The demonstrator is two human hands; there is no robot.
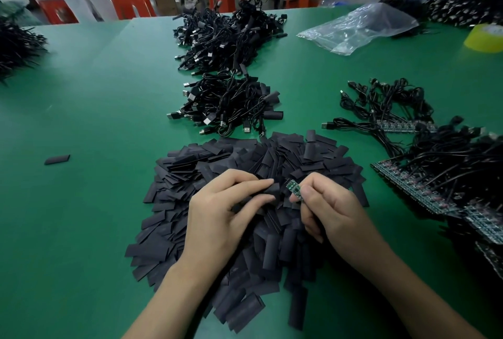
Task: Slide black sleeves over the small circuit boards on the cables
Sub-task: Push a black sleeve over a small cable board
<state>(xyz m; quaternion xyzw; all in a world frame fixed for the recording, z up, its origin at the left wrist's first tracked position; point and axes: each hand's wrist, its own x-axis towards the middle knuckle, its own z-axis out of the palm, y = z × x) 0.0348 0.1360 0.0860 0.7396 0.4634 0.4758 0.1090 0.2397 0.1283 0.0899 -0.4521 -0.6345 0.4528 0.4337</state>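
Fingers of the left hand [226, 213] pinch a black sleeve [273, 190], its end just beside the small green circuit board [294, 189] pinched by the right hand [334, 210]. Both hover over the sleeve pile [217, 164] on the green tabletop [95, 121].

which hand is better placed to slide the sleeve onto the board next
Probably the left hand: it pinches a black sleeve whose end sits just beside the green board, which the right hand pinches and can hold steady.
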